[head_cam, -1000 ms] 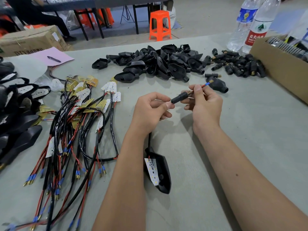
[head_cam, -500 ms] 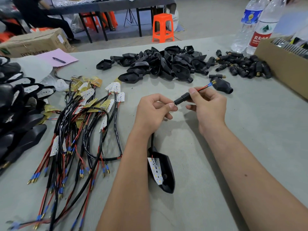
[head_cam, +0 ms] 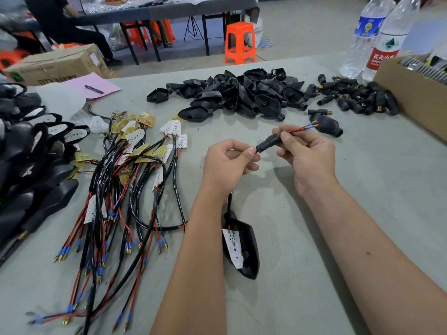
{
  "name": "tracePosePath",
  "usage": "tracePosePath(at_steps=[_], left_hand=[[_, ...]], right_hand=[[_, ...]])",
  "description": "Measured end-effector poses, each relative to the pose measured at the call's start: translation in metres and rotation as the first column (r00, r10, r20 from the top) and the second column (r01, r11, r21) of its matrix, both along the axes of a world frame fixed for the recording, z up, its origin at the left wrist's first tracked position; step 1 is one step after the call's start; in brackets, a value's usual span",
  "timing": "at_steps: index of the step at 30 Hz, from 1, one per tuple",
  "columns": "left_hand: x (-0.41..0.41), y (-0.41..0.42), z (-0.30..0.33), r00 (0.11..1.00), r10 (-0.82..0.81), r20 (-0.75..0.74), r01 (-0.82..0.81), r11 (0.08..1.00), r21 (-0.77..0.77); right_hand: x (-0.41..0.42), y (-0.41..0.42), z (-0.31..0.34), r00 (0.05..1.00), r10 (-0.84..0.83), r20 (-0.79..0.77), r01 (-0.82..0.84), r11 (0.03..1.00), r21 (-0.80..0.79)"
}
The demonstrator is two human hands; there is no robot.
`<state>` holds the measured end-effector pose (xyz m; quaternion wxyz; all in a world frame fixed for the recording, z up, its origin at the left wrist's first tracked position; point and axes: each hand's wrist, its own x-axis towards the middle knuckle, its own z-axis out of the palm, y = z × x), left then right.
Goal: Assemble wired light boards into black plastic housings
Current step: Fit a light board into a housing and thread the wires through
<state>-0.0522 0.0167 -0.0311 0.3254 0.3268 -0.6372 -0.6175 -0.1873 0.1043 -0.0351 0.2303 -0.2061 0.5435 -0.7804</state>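
Standing at the upper right of the frame are two water bottles (head_cam: 362, 37), one with a blue label, the other with a red label bearing Chinese characters too blurred to read; the cardboard box (head_cam: 60, 66) at upper left carries print I cannot make out either. Beside it a pen (head_cam: 93, 89) lies on a pink sheet (head_cam: 96, 84). A heap of black housings (head_cam: 242, 95) fills the upper middle of the desk (head_cam: 362, 189), loose connectors (head_cam: 358, 97) to its right, wired light boards (head_cam: 135, 165) tangled at left. The left hand (head_cam: 227, 163) pinches the cable just below a black sleeve (head_cam: 268, 143); the right hand (head_cam: 307, 155) pinches the red and black wires (blue-tipped, brass ends) above it. Between the forearms lies one housing with a board (head_cam: 238, 247) seated in it, its cable running up behind the left wrist. Since a moment ago both hands sit slightly higher in the frame, the grips unchanged.
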Motion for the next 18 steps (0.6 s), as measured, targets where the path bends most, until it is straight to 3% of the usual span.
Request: tracePosePath(at_steps=[13,18], left_hand=[[0.0047,-0.0001,0.0012,0.997,0.054,-0.054,-0.048,0.994,0.093],[0.0059,0.0014,0.0040,0.999,-0.040,-0.024,0.041,0.997,0.070]], right_hand=[[0.0045,-0.0018,0.0044,0.997,-0.065,-0.031,0.065,0.998,0.012],[0.0055,-0.0029,0.0037,0.995,-0.091,-0.051,0.092,0.996,0.019]])
